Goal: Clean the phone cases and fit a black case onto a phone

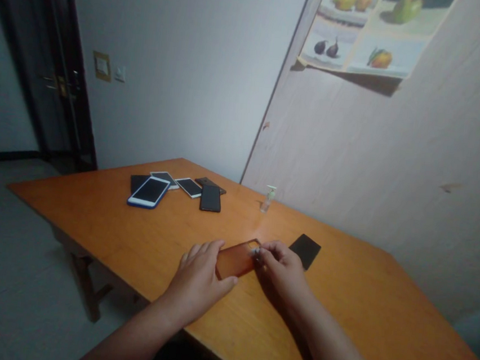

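Note:
A translucent orange-brown phone case (235,262) is held just above the table in front of me. My left hand (202,272) grips its left end, thumb along the near edge and fingers along the far edge. At the right end, near the camera cutout, my right hand (279,263) pinches a small white wad (255,251), perhaps tissue or cloth, against the case. Just beyond my right hand lies a dark flat phone or case (305,250), its near left part hidden by the hand.
On the wooden table (338,302), a small clear pump bottle (267,199) stands near the back edge. Toward the back left lie several phones, including a white one with a blue case (149,191) and a black one (210,198). A wall rises behind the table.

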